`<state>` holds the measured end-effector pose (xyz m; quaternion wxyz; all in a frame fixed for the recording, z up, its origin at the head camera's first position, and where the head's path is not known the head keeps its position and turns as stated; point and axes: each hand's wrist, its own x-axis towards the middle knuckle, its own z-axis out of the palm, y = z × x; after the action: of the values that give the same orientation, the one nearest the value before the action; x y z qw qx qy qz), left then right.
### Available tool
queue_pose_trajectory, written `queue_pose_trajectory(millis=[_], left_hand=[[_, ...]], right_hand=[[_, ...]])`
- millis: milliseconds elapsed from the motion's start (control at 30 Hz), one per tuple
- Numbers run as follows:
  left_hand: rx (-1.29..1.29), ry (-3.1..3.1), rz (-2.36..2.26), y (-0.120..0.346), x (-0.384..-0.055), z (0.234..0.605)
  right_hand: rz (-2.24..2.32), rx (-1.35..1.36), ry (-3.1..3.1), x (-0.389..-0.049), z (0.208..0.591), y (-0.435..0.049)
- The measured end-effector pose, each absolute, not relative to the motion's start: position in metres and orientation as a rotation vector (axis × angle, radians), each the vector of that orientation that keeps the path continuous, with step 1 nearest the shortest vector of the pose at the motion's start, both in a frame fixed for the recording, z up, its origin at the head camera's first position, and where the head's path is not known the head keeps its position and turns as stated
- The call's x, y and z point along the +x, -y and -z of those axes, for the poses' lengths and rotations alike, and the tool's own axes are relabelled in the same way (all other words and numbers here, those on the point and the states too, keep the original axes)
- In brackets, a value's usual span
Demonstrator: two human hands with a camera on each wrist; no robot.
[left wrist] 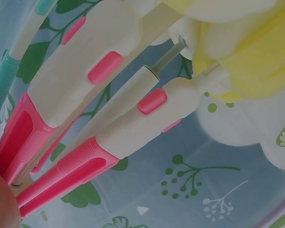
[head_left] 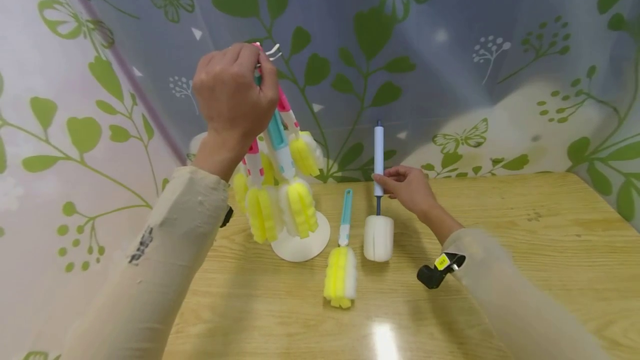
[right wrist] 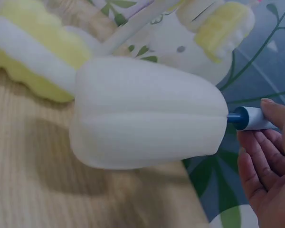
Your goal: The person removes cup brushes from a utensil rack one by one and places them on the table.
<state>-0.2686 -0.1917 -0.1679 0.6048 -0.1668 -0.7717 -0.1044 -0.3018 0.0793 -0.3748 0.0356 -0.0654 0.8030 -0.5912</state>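
High on the left in the head view, my left hand [head_left: 232, 85] curls round the top of a white brush stand [head_left: 300, 244], partly hiding its hooks. Several bottle brushes hang there, with pink or teal handles and yellow-and-white sponge heads [head_left: 301, 207]. Their pink handles [left wrist: 71, 166] converge towards the hand in the left wrist view. My right hand [head_left: 409, 189] pinches the pale blue handle of a bottle brush with a white sponge head [right wrist: 147, 114]. That brush is upright, head down, its shadow falling on the wood.
A teal-handled bottle brush [head_left: 341, 276] lies on the wooden table [head_left: 525, 271], left of the white-headed one. Behind the table's back edge hangs a cloth [head_left: 320, 15] printed with leaves and butterflies.
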Motion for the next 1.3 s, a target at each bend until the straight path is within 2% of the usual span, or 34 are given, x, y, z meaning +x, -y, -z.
queue_pose_trajectory(millis=[433,1300], left_hand=[[-0.403,1.776,0.24,0.193,-0.271,0.168],[-0.371,1.806,0.253,0.191,-0.271,0.166]], right_hand=[[1.688,-0.032,-2.351,-0.294,0.424,-0.079],[1.635,-0.064,-2.206,-0.283,0.449,-0.068]])
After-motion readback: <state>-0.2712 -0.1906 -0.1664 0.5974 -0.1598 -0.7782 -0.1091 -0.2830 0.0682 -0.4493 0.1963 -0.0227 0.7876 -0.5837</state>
